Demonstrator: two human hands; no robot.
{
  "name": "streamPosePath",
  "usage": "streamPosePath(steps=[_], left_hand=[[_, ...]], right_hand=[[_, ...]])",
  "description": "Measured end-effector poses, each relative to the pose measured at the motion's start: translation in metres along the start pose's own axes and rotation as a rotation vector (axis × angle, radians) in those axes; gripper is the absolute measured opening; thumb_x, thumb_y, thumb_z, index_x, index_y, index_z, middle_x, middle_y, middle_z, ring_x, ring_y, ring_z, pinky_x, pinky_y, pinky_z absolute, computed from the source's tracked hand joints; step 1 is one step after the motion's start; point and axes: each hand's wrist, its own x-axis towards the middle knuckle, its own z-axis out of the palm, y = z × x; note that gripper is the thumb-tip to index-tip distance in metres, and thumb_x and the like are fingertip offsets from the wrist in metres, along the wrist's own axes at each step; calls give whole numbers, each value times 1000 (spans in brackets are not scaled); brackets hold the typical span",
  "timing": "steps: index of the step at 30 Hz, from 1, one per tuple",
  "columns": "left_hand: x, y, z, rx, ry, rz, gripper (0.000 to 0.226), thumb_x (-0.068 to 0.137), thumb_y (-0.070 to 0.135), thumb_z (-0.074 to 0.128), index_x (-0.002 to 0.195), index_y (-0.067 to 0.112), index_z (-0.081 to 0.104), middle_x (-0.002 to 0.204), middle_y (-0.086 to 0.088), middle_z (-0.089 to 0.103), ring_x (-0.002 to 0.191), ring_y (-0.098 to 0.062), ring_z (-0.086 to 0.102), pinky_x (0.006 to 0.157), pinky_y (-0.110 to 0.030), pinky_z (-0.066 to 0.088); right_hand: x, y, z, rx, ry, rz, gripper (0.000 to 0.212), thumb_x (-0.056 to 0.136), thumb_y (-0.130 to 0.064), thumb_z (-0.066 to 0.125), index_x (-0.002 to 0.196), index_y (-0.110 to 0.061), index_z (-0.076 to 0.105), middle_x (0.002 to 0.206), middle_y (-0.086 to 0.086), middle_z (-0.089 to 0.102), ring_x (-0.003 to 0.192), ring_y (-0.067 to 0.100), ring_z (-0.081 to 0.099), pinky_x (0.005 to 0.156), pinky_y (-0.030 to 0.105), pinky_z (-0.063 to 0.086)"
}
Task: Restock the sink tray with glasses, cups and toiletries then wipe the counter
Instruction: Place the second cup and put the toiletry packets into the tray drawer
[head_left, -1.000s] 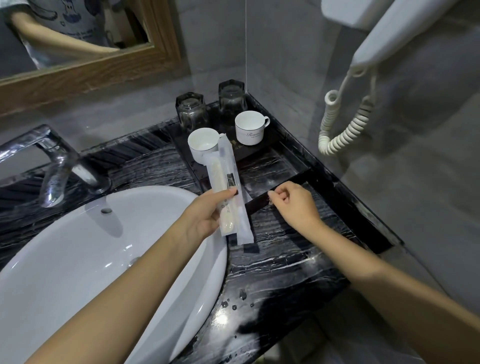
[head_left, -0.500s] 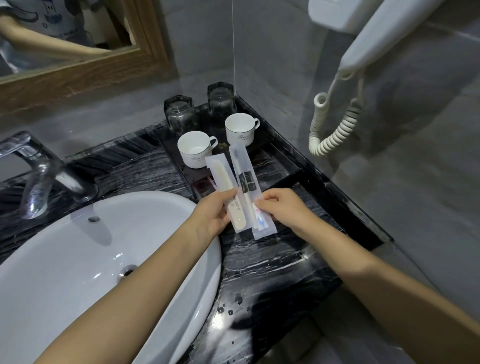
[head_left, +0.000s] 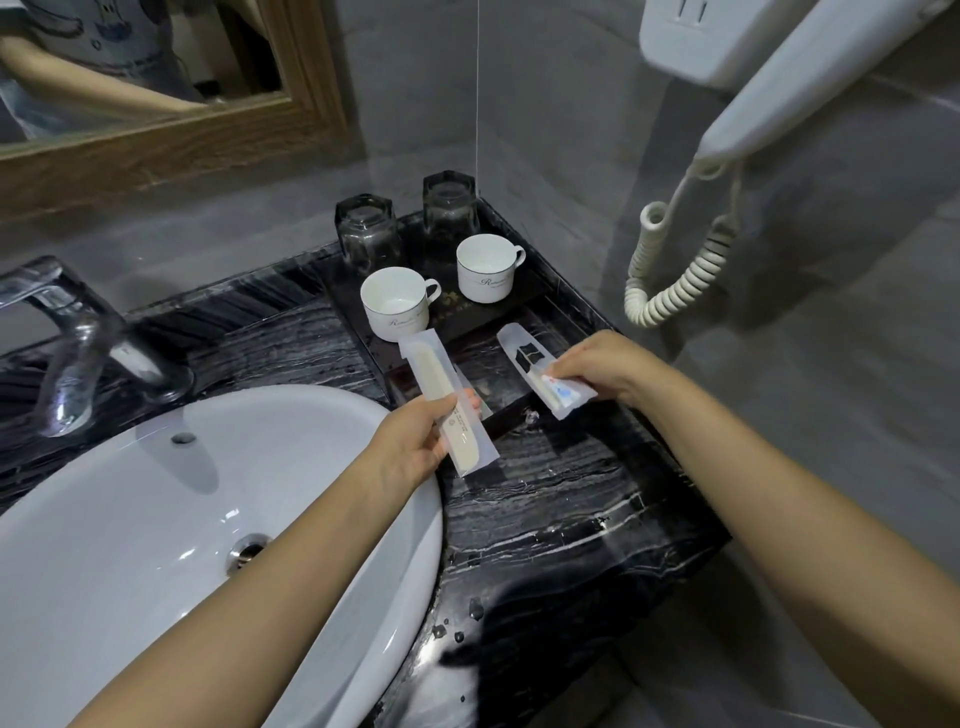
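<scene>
Counter, black marble w/ white veining, runs right of the white sink. The dark tray sits in the back corner w/ two upside-down glasses behind and two white cups in front; the tray's near section is mostly bare.

What's changed: half a sec ago both sachets were fanned together, hands almost touching over the tray's near edge. Now the hands are apart, each w/ its own packet. So the pair is split, and it looks like each packet gets its own spot in the near section. Glasses + cups look done; toiletries are in progress and the wipe is not yet started.

Left hand pinches the comb packet at mid-length, thumb on top. Its long axis runs from near-right to far-left, far end pointing at the nearer cup, just short of it. It's over the tray's near-left corner; can't tell if it touches.

Right hand is closed on the near end of the toothbrush packet, where the small toothpaste tube shows. Long axis again near-right to far-left, tilted flatter, far tip over the tray's near section. A 3rd small packet seems to lie under the comb packet, mostly hidden.
</scene>
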Motion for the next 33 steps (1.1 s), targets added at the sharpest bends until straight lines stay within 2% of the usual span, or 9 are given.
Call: streamPosePath(steps=[4,9,12,15,19,21,24,29,33], left_hand=[[0,1,2,-24,22,16,18,93,-2,46,82,4,60,53,-2,71,72,-17,63,84,-33,47],[4,4,0,-36,-1,16,14,91,-2,49,88,3,62,61,-4,73,72,-18,65,63,-28,54],[7,4,0,-41,-22,25,15,91,-2,48,89,2,63,62,-5,73,70,-18,66,56,-28,58],[9,1,1,-53,-29,25,16,91,-3,47,100,-2,61,69,-8,73,60,-15,70,51,-25,58],[11,-2,3,-39,-33,10,21,91,-2,48,110,-2,59,83,-11,70,58,-14,71,52,-25,58],[13,-4,3,-36,-25,2,24,91,-2,49,113,-3,59,78,-9,72,60,-15,71,52,-25,58],[15,-4,4,-29,-22,1,26,91,-2,49,116,-3,57,86,-11,70,74,-19,68,53,-25,59],[15,-3,5,-42,-36,6,24,90,-3,50,112,-3,59,70,-7,74,64,-17,70,54,-25,59],[16,-3,4,-56,-22,6,20,90,-3,50,106,-2,61,71,-7,74,73,-20,67,55,-26,59]], right_hand=[[27,-15,9,-74,-31,6,41,78,-7,71,111,15,62,80,16,59,56,17,53,53,23,45],[53,-23,15,-156,-47,1,37,79,-9,71,109,12,63,87,16,60,74,23,57,66,30,47],[62,-25,17,-172,-65,9,24,80,-7,70,99,7,65,73,13,58,60,20,54,54,25,45],[73,-22,19,-196,-82,12,10,82,-4,68,87,0,60,62,9,51,48,16,46,43,20,40],[87,-14,20,-305,-110,-23,25,83,-1,66,61,-7,54,43,2,48,31,8,42,37,16,36],[93,-10,20,-371,-121,-50,33,83,1,64,55,-10,50,42,1,46,40,12,41,44,20,36],[100,-7,18,-433,-128,-60,33,81,4,63,54,-11,53,52,5,50,49,16,44,52,25,40],[106,-9,15,-460,-160,-67,32,80,5,66,57,-11,52,59,8,52,52,16,47,53,25,41],[107,-10,13,-471,-212,-72,29,79,5,68,60,-12,53,61,7,53,54,14,49,52,22,41]])
